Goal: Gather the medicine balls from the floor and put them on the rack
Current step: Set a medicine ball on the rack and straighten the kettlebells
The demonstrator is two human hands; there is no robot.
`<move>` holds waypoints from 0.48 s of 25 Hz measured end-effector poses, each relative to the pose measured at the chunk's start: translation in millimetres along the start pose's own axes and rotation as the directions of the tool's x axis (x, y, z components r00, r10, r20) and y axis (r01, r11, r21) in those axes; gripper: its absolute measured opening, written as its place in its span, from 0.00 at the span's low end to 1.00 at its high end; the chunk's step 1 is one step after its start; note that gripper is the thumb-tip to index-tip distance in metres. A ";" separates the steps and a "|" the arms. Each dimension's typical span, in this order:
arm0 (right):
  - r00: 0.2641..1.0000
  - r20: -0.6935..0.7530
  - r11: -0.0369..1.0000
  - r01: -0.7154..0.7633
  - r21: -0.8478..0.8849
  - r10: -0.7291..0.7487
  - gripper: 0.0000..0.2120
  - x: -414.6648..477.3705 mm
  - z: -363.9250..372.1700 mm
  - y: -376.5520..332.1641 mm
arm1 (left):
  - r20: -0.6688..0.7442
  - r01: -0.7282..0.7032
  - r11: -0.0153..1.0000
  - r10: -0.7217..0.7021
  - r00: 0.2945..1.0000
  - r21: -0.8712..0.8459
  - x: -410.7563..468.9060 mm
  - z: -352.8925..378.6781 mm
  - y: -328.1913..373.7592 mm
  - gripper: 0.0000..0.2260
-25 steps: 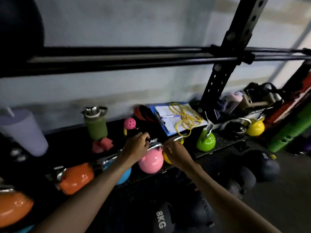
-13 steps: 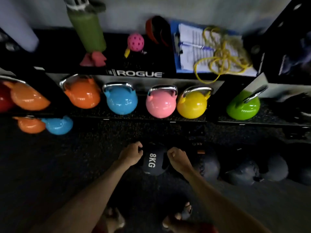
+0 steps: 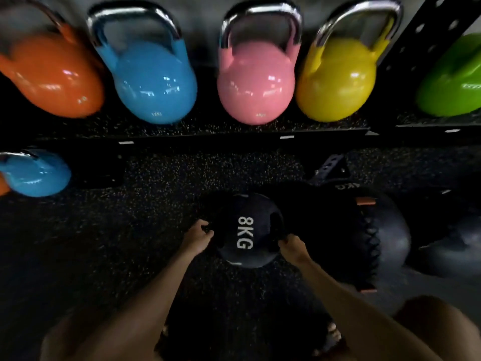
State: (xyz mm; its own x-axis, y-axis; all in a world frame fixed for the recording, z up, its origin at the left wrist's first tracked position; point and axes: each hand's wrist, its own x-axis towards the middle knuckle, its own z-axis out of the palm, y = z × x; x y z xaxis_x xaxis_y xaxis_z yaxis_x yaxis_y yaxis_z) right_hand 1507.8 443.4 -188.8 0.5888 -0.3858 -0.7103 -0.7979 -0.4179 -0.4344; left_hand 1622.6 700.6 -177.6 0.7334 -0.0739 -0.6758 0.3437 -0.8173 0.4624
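Note:
A black medicine ball marked 8KG [image 3: 246, 230] lies on the dark speckled floor right below me. It has two side grips. My left hand [image 3: 197, 238] is curled into the grip on its left side. My right hand [image 3: 292, 247] is curled into the grip on its right side. A larger black stitched medicine ball [image 3: 364, 238] rests just to the right, touching it. Another dark ball [image 3: 447, 248] sits further right, dim and blurred. The rack's low black shelf [image 3: 208, 130] runs across above the balls.
On the shelf stand an orange kettlebell [image 3: 52, 74], a blue kettlebell [image 3: 153, 79], a pink kettlebell [image 3: 256, 79], a yellow kettlebell [image 3: 335, 76] and a green kettlebell [image 3: 453, 79]. A small blue kettlebell [image 3: 33, 171] sits on the floor at left. A perforated black upright [image 3: 421, 29] rises at right.
My view dropped from the upper shelf toward the floor and closed in. Both hands left the kettlebells, came down to the 8KG ball and closed into its side grips.

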 end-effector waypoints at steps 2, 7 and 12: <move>0.998 -0.058 0.999 -0.027 0.032 0.029 0.19 41.2 27.0 12.0 | 0.017 0.007 0.999 -0.006 1.000 -0.049 41.3 21.6 -16.5 0.20; 0.975 -0.185 0.945 -0.056 0.321 0.120 0.18 124.1 71.2 44.8 | 0.052 -0.020 0.960 0.036 0.998 -0.279 104.7 77.5 -43.0 0.23; 0.966 -0.171 0.773 -0.042 0.633 0.193 0.22 163.1 80.9 52.6 | 0.088 0.095 0.668 -0.045 0.995 -0.738 131.0 100.3 -46.7 0.15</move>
State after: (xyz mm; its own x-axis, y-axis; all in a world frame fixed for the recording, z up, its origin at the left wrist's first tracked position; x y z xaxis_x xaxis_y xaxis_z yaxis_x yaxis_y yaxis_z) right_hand 1551.4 425.0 -372.3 0.4366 -0.5945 -0.6752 -0.7234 0.2141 -0.6564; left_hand 1643.8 671.8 -345.2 0.6627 -0.0870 -0.7438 0.7325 -0.1310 0.6680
